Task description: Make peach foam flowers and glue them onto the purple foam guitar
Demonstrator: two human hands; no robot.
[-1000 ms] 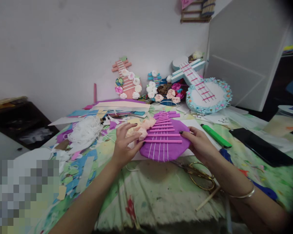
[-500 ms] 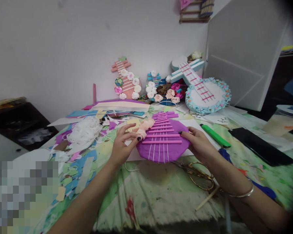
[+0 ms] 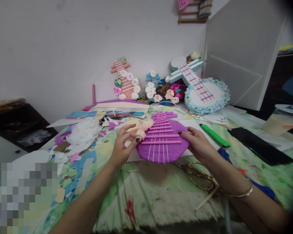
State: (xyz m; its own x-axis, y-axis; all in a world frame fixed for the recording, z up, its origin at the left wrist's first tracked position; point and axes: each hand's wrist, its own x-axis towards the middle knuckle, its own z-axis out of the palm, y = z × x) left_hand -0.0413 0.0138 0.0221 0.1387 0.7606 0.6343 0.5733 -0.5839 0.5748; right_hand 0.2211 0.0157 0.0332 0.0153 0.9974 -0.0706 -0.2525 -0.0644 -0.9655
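A purple toy lute [image 3: 180,146] with white strings and pink crossbars is held up over the table, its round end toward me. My right hand [image 3: 197,141] grips its right rim, thumb on the front face and the other fingers partly hidden behind. On the left edge of the lute sit peach paper flowers [image 3: 144,127]. My left hand [image 3: 123,143] is closed at that edge, its thumb pressing by the lowest flower and its fingers curled around the flowers' outer side. A white paper sheet [image 3: 133,156] lies beneath the lute.
Gold-handled scissors [image 3: 200,175], a wooden stick [image 3: 206,199], a green cutter [image 3: 215,136] and a black phone [image 3: 260,145] lie to the right. White string [image 3: 83,131] is heaped at left among paper scraps [image 3: 80,172]. Decorated instruments [image 3: 207,94] lean along the wall.
The view has shifted very slightly. Both hands keep their hold on the lute, and nothing else visibly differs.
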